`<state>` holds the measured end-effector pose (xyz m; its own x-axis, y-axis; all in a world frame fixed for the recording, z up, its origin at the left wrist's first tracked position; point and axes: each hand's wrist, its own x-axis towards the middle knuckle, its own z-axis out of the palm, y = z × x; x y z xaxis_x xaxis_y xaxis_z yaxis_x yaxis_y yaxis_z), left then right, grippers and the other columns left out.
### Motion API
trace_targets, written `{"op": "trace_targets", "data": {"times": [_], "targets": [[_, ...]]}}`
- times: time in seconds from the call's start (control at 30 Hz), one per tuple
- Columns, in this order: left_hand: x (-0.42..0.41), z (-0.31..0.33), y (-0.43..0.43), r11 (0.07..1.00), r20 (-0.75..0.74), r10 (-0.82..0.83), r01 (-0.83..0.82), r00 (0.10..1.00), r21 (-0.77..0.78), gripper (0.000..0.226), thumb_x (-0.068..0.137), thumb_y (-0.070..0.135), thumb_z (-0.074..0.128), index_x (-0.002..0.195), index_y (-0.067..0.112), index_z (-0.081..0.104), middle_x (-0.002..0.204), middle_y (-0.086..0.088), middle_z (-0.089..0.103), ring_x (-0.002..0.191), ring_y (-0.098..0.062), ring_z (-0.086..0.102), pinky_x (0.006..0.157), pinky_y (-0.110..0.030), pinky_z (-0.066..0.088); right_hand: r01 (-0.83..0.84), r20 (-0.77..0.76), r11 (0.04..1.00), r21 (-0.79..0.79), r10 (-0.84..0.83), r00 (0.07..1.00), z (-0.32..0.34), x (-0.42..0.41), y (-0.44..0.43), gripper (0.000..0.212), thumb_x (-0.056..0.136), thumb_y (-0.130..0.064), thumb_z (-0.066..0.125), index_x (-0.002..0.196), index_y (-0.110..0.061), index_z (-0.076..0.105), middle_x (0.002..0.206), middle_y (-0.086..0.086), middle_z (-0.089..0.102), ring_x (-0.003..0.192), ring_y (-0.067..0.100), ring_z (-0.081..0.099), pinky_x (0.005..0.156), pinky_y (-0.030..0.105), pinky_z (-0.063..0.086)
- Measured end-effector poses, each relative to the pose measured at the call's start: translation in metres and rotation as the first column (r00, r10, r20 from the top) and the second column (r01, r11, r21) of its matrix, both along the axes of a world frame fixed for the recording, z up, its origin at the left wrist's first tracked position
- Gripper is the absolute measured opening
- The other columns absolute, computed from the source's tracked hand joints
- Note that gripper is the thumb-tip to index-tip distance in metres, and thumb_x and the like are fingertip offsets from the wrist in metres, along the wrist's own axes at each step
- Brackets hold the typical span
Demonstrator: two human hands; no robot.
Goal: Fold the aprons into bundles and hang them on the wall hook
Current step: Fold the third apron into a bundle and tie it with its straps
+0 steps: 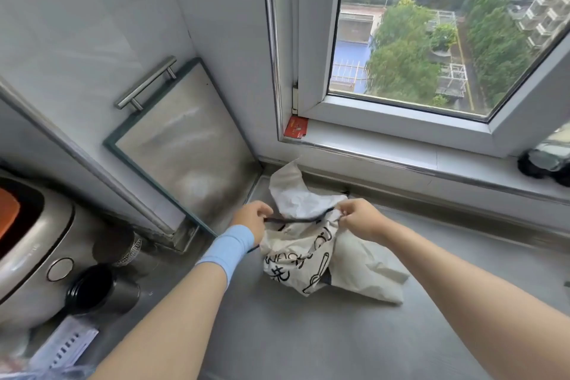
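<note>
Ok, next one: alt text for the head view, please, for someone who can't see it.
The left hand and right hand grip a dark strap stretched between them across a crumpled cream apron with black print, on a grey countertop below a window. A light blue wristband is on the left wrist.

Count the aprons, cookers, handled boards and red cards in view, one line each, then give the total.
Apron: 1 (one crumpled heap)
Cooker: 1
Handled board: 1
Red card: 1
Total: 4
</note>
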<state>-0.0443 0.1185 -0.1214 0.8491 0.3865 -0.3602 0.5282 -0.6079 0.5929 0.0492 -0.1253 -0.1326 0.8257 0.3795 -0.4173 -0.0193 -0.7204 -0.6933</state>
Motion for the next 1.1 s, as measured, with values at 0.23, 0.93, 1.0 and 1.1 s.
{"op": "trace_targets", "data": {"times": [0.23, 0.93, 1.0, 1.1], "targets": [[0.000, 0.060, -0.034, 0.980, 0.143, -0.085, 0.056, 0.986, 0.193, 0.027, 0.086, 0.032, 0.061, 0.113, 0.031, 0.061, 0.124, 0.004, 0.051, 0.119, -0.018, 0.044, 0.097, -0.031, 0.039, 0.064, 0.013, 0.981, 0.182, -0.067, 0.998, 0.051, 0.001, -0.002, 0.010, 0.074, -0.011, 0.055, 0.067, -0.004, 0.059, 0.064, 0.001, 0.053, 0.061, 0.015, 0.048, 0.059, 0.025, 0.037], [-0.055, 0.188, -0.035, 0.965, 0.496, -0.026, -0.108, 0.868, 0.240, 0.035, 0.080, 0.005, 0.061, 0.110, 0.023, 0.058, 0.108, 0.008, 0.057, 0.091, -0.011, 0.054, 0.081, -0.020, 0.038, -0.288, 0.076, 0.942, -0.172, 0.304, 0.950, 0.196, -0.057, 0.017, 0.033, 0.090, -0.042, 0.062, 0.093, -0.011, 0.070, 0.089, 0.011, 0.072, 0.069, 0.022, 0.062, 0.059, 0.028, 0.051], [-0.068, 0.200, -0.042, 0.977, 0.515, -0.088, -0.027, 0.853, 0.212, 0.022, 0.081, 0.006, 0.058, 0.095, 0.023, 0.056, 0.100, 0.005, 0.059, 0.083, -0.015, 0.057, 0.074, -0.022, 0.040, -0.174, 0.013, 0.984, -0.041, 0.174, 0.985, 0.211, -0.067, 0.021, 0.034, 0.089, -0.037, 0.065, 0.100, -0.006, 0.070, 0.094, 0.016, 0.073, 0.067, 0.024, 0.064, 0.058, 0.028, 0.052], [-0.096, 0.216, -0.052, 0.966, 0.382, -0.219, 0.254, 0.898, -0.042, 0.005, 0.088, 0.016, 0.057, 0.090, 0.020, 0.055, 0.088, -0.002, 0.063, 0.071, -0.026, 0.068, 0.057, -0.026, 0.047, 0.021, -0.062, 0.991, 0.132, -0.013, 0.998, 0.230, -0.088, 0.028, 0.026, 0.091, -0.028, 0.070, 0.101, -0.005, 0.065, 0.078, 0.008, 0.066, 0.061, 0.019, 0.062, 0.048, 0.022, 0.047]]}}
